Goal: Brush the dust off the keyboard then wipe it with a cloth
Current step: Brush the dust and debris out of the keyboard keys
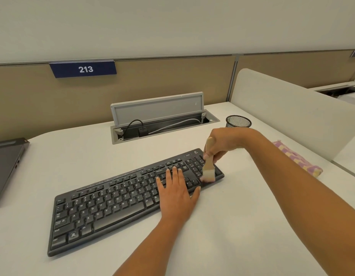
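Lower middle of the frame, the left grip (177, 193) lies flat, fingers straight, on the right part of the black keyboard (105, 206). The keyboard sits diagonally on the white counter (232, 226), lower left to center right. Just past that, the right grip (222, 144) is curled around a wooden brush (208, 172), bristles down on the numpad end. The purple-yellow cloth (298, 160) sits at the right edge, untouched. Further back: mesh cup (238, 121), open cable tray (162, 124), laptop (5, 162) far left, 213 sign (84, 69) upper left.
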A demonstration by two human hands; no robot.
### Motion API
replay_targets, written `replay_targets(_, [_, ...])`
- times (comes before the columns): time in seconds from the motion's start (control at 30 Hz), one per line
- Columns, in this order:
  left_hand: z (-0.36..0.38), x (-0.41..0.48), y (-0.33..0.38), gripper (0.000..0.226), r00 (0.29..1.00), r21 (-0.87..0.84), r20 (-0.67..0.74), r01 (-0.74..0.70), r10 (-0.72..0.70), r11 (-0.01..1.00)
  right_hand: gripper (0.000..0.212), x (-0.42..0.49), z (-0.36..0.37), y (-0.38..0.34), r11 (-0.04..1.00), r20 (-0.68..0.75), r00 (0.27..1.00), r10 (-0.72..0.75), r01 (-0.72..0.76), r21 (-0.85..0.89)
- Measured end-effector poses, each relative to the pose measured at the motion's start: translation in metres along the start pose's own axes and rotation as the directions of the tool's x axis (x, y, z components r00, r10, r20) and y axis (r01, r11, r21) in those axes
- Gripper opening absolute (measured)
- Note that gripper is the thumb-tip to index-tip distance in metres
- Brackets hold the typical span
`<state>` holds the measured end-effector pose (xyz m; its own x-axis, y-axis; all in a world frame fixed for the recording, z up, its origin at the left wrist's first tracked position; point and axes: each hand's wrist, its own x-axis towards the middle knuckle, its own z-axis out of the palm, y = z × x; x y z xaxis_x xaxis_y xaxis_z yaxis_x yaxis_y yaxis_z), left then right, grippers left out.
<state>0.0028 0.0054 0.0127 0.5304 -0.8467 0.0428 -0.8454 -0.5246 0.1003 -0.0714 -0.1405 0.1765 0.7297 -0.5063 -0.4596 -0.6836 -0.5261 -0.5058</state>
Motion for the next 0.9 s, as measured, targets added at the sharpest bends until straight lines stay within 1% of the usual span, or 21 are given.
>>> replay_targets(0.07, [0.0,0.0,0.0,0.107,1.0,-0.001,0.001,0.0,0.0,1.0,0.025,-0.003,0.0,-0.001,0.999,0.059,0.998,0.028,-0.027,-0.028])
replay_targets(0.1, [0.0,0.0,0.0,0.107,1.0,-0.002,-0.001,0.0,0.0,1.0,0.026,-0.003,0.001,0.0,0.999,0.044,0.999,0.024,-0.022,-0.034])
replay_targets(0.23, [-0.001,0.0,0.0,0.107,1.0,-0.003,-0.003,0.001,-0.001,1.0,0.028,0.004,0.005,0.003,0.999,-0.114,0.993,-0.042,0.041,-0.01])
replay_targets(0.3, [0.0,0.0,0.0,0.107,1.0,0.0,-0.004,0.0,0.0,1.0,0.026,0.006,0.005,0.004,0.994,-0.191,0.979,-0.075,0.088,0.061])
replay_targets(0.37, [0.0,0.0,0.0,0.107,1.0,0.006,-0.01,-0.001,0.001,1.0,0.024,0.009,0.006,0.004,0.981,-0.315,0.943,-0.108,0.151,0.118])
replay_targets(0.43, [0.0,0.0,0.0,0.106,1.0,0.006,-0.015,0.0,0.0,1.0,0.022,0.015,0.008,0.004,0.974,-0.45,0.884,-0.127,0.198,0.114])
replay_targets(0.47, [0.001,0.001,0.0,0.106,1.0,0.004,-0.014,0.001,-0.001,1.0,0.022,0.019,0.01,0.005,0.974,-0.507,0.854,-0.12,0.2,0.107])
replay_targets(0.57, [0.001,0.0,0.0,0.106,1.0,0.003,-0.014,0.001,-0.001,1.0,0.029,0.032,0.022,0.01,0.985,-0.626,0.779,-0.029,0.128,0.114])
replay_targets(0.63, [0.001,0.0,0.0,0.106,1.0,0.002,-0.016,0.003,-0.003,1.0,0.032,0.039,0.03,0.015,0.983,-0.649,0.76,0.022,0.1,0.151])
replay_targets(0.73, [0.001,0.0,0.0,0.106,1.0,-0.001,-0.016,0.005,-0.005,1.0,0.033,0.044,0.036,0.022,0.979,-0.646,0.761,0.06,0.082,0.188])
replay_targets(0.77, [0.001,0.0,0.0,0.106,1.0,-0.001,-0.016,0.005,-0.005,1.0,0.033,0.044,0.036,0.022,0.973,-0.649,0.757,0.07,0.092,0.212])
replay_targets(0.87, [0.001,0.001,0.001,0.106,1.0,0.001,-0.015,0.006,-0.006,1.0,0.036,0.041,0.031,0.022,0.947,-0.694,0.715,0.085,0.159,0.279])
replay_targets(0.9, [0.001,0.0,0.0,0.106,1.0,0.001,-0.016,0.005,-0.005,1.0,0.036,0.04,0.03,0.021,0.939,-0.694,0.715,0.082,0.177,0.294])
